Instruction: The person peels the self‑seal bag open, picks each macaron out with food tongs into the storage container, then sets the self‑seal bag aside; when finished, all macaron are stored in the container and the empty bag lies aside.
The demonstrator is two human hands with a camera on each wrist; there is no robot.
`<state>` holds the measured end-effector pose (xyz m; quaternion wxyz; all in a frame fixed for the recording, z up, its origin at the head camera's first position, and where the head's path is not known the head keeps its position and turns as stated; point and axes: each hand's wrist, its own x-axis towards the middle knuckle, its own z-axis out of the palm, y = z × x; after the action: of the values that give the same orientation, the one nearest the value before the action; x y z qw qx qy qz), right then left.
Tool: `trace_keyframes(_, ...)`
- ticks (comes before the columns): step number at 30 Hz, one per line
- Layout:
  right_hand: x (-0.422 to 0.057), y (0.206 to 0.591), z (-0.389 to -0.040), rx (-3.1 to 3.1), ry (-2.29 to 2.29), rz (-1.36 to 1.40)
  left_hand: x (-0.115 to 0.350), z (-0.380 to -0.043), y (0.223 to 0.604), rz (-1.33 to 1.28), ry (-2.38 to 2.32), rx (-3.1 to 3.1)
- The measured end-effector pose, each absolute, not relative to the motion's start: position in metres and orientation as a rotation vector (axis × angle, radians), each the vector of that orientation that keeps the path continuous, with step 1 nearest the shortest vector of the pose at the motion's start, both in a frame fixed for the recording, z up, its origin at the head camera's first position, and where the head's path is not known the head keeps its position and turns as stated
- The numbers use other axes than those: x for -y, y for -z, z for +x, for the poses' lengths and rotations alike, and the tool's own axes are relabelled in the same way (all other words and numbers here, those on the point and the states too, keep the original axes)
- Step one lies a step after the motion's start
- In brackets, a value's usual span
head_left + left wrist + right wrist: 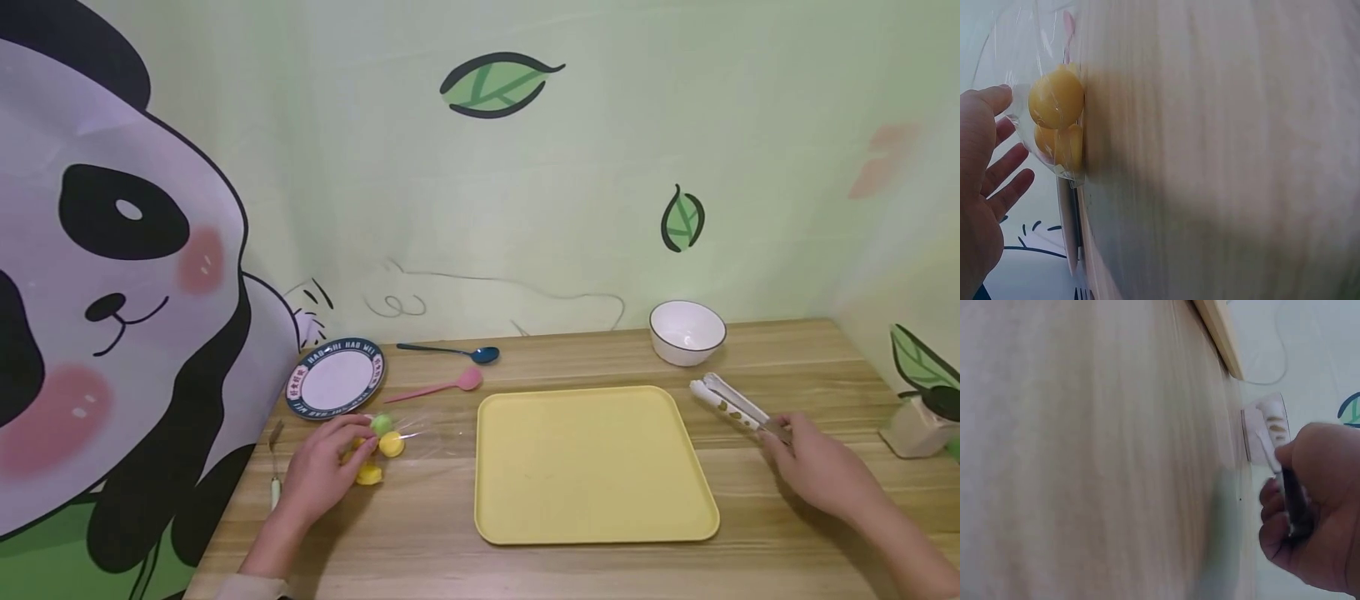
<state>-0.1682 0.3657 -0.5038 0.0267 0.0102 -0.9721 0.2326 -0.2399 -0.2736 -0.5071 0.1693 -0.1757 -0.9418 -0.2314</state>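
On the left of the table, my left hand [324, 462] reaches over clear plastic [431, 433] around several small toy-like pieces. A green ball [382, 425] and yellow pieces [392, 444] show beside the fingertips. In the left wrist view, my left fingers are spread and the thumb lies at the edge of the plastic [1016, 81]; contact is unclear. Two yellow balls [1057, 99] are seen through it. At the right, my right hand [821, 467] grips metal tongs [738, 406] with white, brown-spotted tips pointing up-left. The right wrist view shows the fingers curled round the tongs' handle [1294, 500].
A yellow tray [592, 467] lies between the hands. Behind stand a blue-rimmed plate [337, 379], a blue spoon [483, 355], a pink spoon [468, 379] and a white bowl [686, 333]. A fork [274, 467] lies far left, a black-lidded jar [918, 425] far right.
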Motion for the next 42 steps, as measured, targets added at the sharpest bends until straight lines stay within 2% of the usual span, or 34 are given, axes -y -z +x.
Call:
trace_keyframes(12,-0.319,0.483,-0.194,2.885,-0.675,0.231,0.274,-0.240,0.507,-0.509,0.651,2.665)
trace_keyframes(32,-0.138,0.486,-0.250,2.837,-0.657,0.937,0.274,-0.240,0.508,-0.570,0.673,2.626)
trace_keyframes(42,-0.086,0.490,-0.266,2.748,-0.638,1.102,0.277,-0.241,0.510,-0.573,0.691,2.633)
